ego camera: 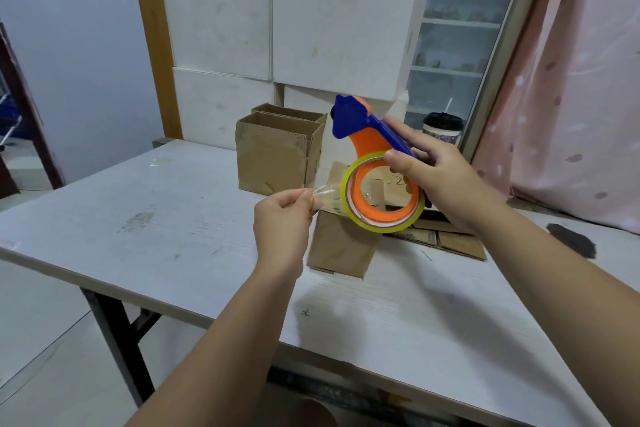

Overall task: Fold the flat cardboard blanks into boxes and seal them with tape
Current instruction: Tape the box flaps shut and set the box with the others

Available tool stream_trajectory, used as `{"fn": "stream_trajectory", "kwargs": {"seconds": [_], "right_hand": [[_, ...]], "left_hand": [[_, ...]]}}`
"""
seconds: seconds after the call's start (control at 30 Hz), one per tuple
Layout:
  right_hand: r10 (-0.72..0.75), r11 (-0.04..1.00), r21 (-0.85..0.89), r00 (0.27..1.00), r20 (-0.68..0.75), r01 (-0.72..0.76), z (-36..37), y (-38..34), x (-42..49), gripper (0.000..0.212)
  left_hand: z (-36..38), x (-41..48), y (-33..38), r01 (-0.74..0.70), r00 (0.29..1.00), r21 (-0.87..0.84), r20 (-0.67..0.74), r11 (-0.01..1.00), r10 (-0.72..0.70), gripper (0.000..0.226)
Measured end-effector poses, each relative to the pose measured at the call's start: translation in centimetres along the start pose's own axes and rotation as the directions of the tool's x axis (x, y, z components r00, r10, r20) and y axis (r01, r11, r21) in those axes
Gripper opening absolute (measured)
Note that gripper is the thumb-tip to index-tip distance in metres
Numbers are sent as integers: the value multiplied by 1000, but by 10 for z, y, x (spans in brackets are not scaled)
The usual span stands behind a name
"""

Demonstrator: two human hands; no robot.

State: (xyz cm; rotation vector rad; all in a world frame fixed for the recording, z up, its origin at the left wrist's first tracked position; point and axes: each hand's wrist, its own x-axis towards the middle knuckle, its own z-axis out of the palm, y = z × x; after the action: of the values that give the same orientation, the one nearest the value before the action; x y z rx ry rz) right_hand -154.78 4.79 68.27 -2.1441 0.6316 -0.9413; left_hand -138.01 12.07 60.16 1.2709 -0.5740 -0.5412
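The right hand [440, 184] is gripping the orange-and-blue plastic tape dispenser [367, 135], fingers curled round its blue handle, holding its roll of yellowish clear tape [381, 225] above the small brown cardboard box [341, 246] on the white wooden table [173, 218]. The left hand [280, 218] is pinching the tape's free clear end [323, 192] between thumb and fingertips, just left of the roll. Two open-topped brown boxes [273, 156] are standing behind, and flat cardboard blanks [457, 239] are lying beneath the right wrist.
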Motion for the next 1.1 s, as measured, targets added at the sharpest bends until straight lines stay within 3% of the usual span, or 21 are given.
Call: {"fn": "stream_trajectory", "kwargs": {"seconds": [0.13, 0.3, 0.57, 0.8, 1.1], "right_hand": [[-16, 997, -81, 999, -46, 13, 4, 1, 0, 52], [-46, 982, -185, 999, -24, 41, 11, -3, 1, 60], [-131, 975, -180, 991, 7, 130, 21, -7, -1, 56], [-112, 990, -87, 994, 7, 112, 19, -4, 2, 61], [-107, 990, -93, 994, 18, 109, 19, -4, 2, 64]], "left_hand": [[-10, 7, 3, -39, 997, 119, 76, 992, 30, 13], [-21, 13, 5, 92, 976, 24, 194, 996, -95, 12], [-18, 12, -1, 105, 987, 5, 118, 994, -105, 19], [-17, 13, -3, -57, 996, 270, 76, 961, 37, 30], [-16, 14, -10, -62, 995, 339, 89, 939, 33, 31]]}}
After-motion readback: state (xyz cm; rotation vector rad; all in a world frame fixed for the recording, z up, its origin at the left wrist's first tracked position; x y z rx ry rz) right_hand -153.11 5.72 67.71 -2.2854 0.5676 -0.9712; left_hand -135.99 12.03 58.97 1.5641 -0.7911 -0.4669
